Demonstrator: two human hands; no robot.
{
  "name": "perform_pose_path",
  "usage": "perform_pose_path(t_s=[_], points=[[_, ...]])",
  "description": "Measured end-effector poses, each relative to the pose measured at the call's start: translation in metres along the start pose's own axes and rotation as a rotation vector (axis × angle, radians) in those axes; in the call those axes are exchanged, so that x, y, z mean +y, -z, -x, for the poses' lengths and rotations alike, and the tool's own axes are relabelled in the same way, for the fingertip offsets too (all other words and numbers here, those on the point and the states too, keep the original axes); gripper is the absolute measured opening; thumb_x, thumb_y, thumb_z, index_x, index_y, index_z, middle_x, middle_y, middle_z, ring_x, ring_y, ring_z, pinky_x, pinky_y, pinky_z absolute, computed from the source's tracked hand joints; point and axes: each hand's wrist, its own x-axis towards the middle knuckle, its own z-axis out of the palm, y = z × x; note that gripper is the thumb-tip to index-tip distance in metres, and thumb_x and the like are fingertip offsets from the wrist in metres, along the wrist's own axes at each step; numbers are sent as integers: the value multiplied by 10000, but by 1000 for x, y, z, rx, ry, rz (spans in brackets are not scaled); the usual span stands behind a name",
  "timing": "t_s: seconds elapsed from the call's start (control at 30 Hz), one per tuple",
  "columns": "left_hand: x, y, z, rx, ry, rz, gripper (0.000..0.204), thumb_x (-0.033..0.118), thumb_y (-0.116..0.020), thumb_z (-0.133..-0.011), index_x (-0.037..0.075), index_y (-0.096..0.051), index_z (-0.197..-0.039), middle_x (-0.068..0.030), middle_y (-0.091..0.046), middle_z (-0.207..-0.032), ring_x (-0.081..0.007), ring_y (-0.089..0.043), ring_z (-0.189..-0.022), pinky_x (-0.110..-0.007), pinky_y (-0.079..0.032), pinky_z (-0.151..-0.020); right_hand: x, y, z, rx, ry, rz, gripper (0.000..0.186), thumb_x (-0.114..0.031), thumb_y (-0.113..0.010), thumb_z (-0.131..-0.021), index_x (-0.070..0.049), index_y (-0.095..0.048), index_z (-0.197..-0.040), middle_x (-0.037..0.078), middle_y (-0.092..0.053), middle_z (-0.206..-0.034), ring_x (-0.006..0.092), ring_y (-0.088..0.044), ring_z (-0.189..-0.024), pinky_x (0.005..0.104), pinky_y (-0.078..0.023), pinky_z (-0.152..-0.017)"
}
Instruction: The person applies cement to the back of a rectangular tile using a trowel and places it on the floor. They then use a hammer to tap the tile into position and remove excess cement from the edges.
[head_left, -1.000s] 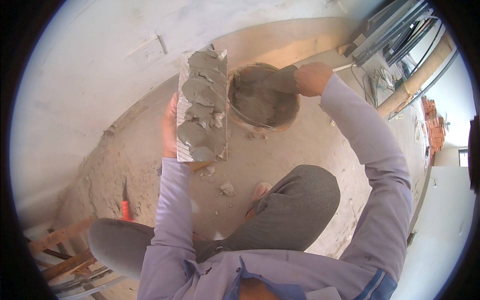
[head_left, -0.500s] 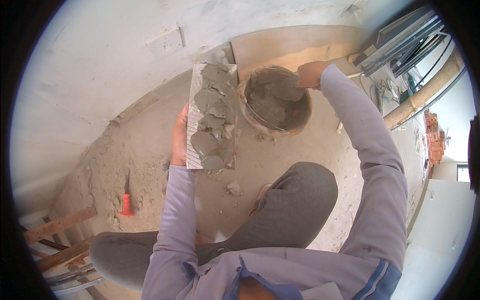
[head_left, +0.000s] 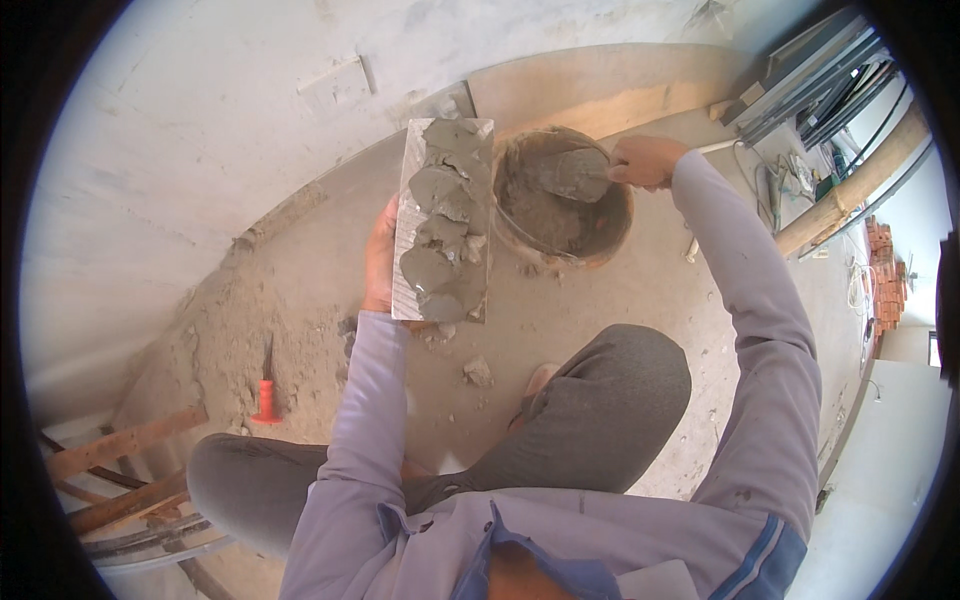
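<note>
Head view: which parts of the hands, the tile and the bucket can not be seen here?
- Left hand: mostly hidden behind the tile; only its edge shows.
- Tile face: largely covered by grey mortar.
- Trowel handle: hidden inside the right hand.
- Bucket bottom: covered by mortar.

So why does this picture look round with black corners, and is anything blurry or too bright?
Head view: a fisheye lens bends straight edges near the rim, like the wooden plank, and leaves black corners. The tile, trowel and bucket look sharp in even daylight; the right edge is washed out bright.
</note>
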Motion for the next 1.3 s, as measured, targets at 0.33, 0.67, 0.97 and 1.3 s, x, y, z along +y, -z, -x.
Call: perform_pose_path(t_s=[0.33, 0.67, 0.97, 1.3], points=[[-15, -2, -19, -85, 129, 169, 413, 320, -397, -1071, 42, -567, -1326, -101, -664, -1230, -230, -669, -1051, -390, -571, -906, 49, -79, 71, 121, 135, -784, 335, -285, -574, -968, -58, -550, -722, 15, -512, -600, 106, -474, -505, 290, -367, -465], [-30, -41, -54, -178, 167, 262, 413, 336, -406, -1058, 68, -558, -1335, -109, -653, -1239, -270, -662, -1054, -436, -576, -901, -26, -147, 164, 1012, 226, -707, 288, -199, -748, -838, -5, -615, -1005, 67, -579, -789, 153, -529, -633, 285, -434, -577], [-31, -97, -60, -147, 162, 335, 423, 374, -466, -1040, 61, -560, -1309, -121, -680, -1181, -283, -683, -1032, -466, -585, -869, -83, -201, 89, 1466, 239, -528, 325, -71, -811, -790, 15, -633, -1048, 141, -621, -902, 252, -633, -692, 337, -516, -593], [-21, -86, -58, -351, 189, 462, 425, 366, -389, -1061, 89, -530, -1351, -127, -649, -1241, -293, -656, -1084, -454, -559, -942, -73, -220, 77, 1471, 266, -467, 292, -14, -810, -753, 9, -674, -1011, 153, -659, -902, 290, -643, -715, 367, -533, -635]])
